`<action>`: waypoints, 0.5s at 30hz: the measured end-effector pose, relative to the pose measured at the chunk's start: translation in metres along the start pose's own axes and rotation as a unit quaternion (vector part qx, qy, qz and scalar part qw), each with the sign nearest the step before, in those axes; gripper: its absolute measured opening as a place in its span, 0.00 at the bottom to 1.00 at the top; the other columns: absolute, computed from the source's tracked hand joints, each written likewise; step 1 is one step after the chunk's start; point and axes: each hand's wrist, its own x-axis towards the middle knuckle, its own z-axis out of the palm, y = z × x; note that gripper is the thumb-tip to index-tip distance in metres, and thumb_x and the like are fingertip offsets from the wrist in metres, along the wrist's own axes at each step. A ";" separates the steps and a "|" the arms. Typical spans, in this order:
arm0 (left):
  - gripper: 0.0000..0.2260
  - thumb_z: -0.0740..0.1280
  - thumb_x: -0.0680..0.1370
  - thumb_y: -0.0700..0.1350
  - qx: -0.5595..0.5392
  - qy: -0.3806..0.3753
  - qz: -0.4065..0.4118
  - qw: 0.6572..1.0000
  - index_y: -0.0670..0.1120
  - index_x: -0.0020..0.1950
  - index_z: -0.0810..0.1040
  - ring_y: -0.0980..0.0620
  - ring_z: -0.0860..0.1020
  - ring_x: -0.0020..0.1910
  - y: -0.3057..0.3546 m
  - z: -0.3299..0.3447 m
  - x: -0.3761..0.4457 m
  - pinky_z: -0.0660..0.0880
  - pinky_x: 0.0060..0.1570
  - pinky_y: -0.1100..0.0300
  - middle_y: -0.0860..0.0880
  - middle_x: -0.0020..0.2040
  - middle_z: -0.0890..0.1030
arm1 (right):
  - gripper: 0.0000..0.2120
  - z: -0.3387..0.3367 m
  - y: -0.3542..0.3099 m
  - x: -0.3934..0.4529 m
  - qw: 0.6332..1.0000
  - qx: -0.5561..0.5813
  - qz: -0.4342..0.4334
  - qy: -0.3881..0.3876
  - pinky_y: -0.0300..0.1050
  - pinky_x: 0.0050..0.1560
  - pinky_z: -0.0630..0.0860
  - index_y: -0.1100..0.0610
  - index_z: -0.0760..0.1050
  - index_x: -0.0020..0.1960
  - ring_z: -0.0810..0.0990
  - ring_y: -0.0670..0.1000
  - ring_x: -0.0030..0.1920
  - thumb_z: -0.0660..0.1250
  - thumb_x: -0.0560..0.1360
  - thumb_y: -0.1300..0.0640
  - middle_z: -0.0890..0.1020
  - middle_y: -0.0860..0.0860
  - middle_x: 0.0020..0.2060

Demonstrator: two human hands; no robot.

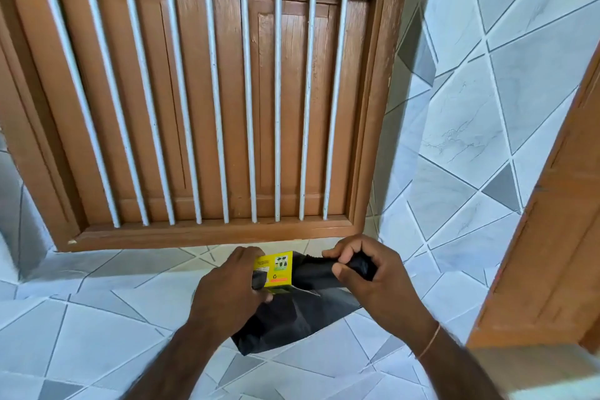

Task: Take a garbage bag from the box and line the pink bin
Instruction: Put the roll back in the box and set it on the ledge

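Observation:
My left hand (227, 289) grips a small yellow box (276, 269) of garbage bags, held low in the middle of the head view. A black garbage bag (302, 312) comes out of the box's right end and hangs down in a loose sheet below both hands. My right hand (370, 276) pinches the bag's rolled end just right of the box. The pink bin is not in view.
A brown wooden door (201, 101) with white vertical bars stands straight ahead. A second brown wooden frame (552, 237) rises at the right edge. Grey-white tiles (97, 318) with diagonal lines cover the floor and the right wall.

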 end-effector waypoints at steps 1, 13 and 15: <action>0.26 0.73 0.69 0.57 -0.008 -0.001 -0.003 1.000 0.59 0.64 0.66 0.51 0.79 0.54 0.003 -0.002 -0.002 0.76 0.50 0.55 0.58 0.58 0.77 | 0.10 -0.004 -0.005 0.002 1.000 0.009 -0.002 -0.014 0.43 0.53 0.79 0.51 0.76 0.38 0.83 0.54 0.51 0.70 0.69 0.65 0.84 0.53 0.43; 0.27 0.74 0.68 0.59 -0.049 0.022 0.033 0.998 0.58 0.63 0.67 0.52 0.77 0.54 0.063 0.002 0.004 0.73 0.47 0.59 0.57 0.59 0.75 | 0.09 0.003 0.021 0.021 0.996 -0.037 0.041 0.073 0.26 0.52 0.71 0.51 0.72 0.59 0.77 0.41 0.55 0.61 0.79 0.54 0.78 0.49 0.54; 0.28 0.74 0.67 0.60 -0.050 0.022 0.028 0.998 0.58 0.62 0.67 0.52 0.77 0.53 0.068 0.006 0.005 0.74 0.48 0.59 0.57 0.59 0.75 | 0.18 0.002 0.027 0.020 0.997 -0.004 0.062 0.038 0.31 0.57 0.72 0.48 0.71 0.64 0.76 0.44 0.61 0.54 0.78 0.44 0.76 0.50 0.60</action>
